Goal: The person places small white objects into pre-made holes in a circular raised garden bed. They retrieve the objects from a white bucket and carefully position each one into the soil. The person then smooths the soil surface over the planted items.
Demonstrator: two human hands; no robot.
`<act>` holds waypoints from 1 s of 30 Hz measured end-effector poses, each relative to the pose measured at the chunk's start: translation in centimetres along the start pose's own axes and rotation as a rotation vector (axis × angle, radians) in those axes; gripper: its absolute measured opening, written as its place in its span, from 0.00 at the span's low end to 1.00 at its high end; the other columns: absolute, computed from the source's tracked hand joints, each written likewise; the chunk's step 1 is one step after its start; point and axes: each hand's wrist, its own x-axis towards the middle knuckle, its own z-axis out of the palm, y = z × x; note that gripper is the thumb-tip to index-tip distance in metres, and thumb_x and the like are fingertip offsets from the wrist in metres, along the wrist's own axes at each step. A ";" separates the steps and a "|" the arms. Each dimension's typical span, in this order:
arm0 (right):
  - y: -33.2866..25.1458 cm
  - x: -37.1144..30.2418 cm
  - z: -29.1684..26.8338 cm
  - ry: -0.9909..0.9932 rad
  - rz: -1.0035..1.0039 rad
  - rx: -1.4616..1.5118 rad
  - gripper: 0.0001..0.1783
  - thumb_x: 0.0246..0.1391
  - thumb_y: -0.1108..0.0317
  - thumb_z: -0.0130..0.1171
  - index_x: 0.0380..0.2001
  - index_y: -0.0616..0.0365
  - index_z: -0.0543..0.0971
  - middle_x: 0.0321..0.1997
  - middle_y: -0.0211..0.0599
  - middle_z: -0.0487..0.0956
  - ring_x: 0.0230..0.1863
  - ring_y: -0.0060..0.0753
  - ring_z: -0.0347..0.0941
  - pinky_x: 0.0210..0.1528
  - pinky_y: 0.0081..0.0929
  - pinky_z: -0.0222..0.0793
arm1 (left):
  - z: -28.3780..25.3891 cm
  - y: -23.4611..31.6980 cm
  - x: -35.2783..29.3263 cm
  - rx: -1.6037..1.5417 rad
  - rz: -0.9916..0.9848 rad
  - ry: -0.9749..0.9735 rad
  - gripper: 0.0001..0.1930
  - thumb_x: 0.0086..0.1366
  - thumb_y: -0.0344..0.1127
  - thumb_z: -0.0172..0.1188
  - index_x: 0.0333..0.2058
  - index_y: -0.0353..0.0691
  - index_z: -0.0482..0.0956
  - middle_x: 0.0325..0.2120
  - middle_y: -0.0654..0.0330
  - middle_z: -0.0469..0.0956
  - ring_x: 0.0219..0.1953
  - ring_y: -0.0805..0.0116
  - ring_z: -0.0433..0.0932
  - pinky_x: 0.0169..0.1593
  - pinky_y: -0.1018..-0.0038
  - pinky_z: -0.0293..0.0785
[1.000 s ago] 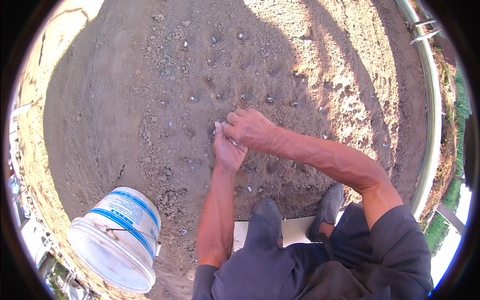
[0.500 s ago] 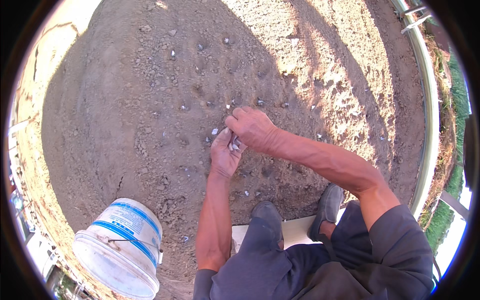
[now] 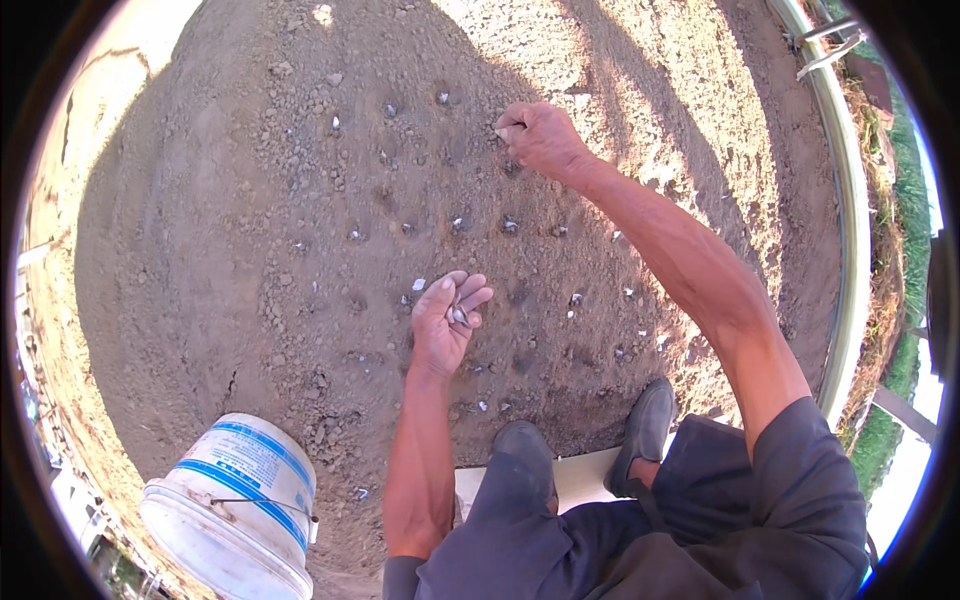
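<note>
My left hand (image 3: pixel 446 325) is turned palm up over the soil, its fingers curled round a few small whitish garlic cloves (image 3: pixel 458 314). Farther out and to the right, my right hand (image 3: pixel 543 138) is closed in a pinch, with a small pale clove (image 3: pixel 502 132) showing at its fingertips. That hand hovers close above the soil bed (image 3: pixel 230 250). Shallow holes run across the bed in rough rows, several holding a pale clove, such as the clove (image 3: pixel 509 225) between my hands. Beside my left fingers lies a white scrap (image 3: pixel 418 285).
A white bucket (image 3: pixel 250 465) with blue bands and a wire handle leans at lower left. My shoes (image 3: pixel 645 430) rest by a pale board (image 3: pixel 585 478). A light rail (image 3: pixel 855 250) edges the bed at right, with grass (image 3: pixel 905 410) beyond.
My right hand has left my left hand and reached farther away and to the right. The left hand has lowered slightly, and its palm now shows the cloves more openly.
</note>
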 end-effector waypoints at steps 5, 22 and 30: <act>2.0 4.8 -1.5 -0.096 0.117 -0.095 0.08 0.57 0.67 0.59 0.36 0.60 0.81 0.25 0.34 0.81 0.23 0.20 0.77 0.27 0.22 0.76 | 0.2 -0.1 0.1 -0.029 -0.020 0.001 0.11 0.70 0.35 0.54 0.45 0.37 0.77 0.42 0.50 0.82 0.42 0.57 0.84 0.28 0.74 0.80; 3.3 6.4 2.4 0.151 -0.245 -0.658 0.05 0.55 0.71 0.55 0.34 0.60 0.77 0.29 0.42 0.80 0.32 0.43 0.78 0.39 0.40 0.77 | -0.5 0.0 0.3 -0.314 -0.008 -0.218 0.35 0.72 0.58 0.39 0.56 0.26 0.68 0.56 0.38 0.71 0.59 0.41 0.71 0.57 0.51 0.75; -4.6 -15.7 6.9 -0.145 -0.474 0.042 0.06 0.50 0.68 0.60 0.29 0.57 0.76 0.32 0.43 0.76 0.32 0.45 0.77 0.33 0.38 0.77 | -0.8 0.0 0.2 -0.310 0.039 -0.130 0.40 0.71 0.64 0.34 0.55 0.26 0.69 0.56 0.39 0.71 0.57 0.47 0.73 0.60 0.53 0.71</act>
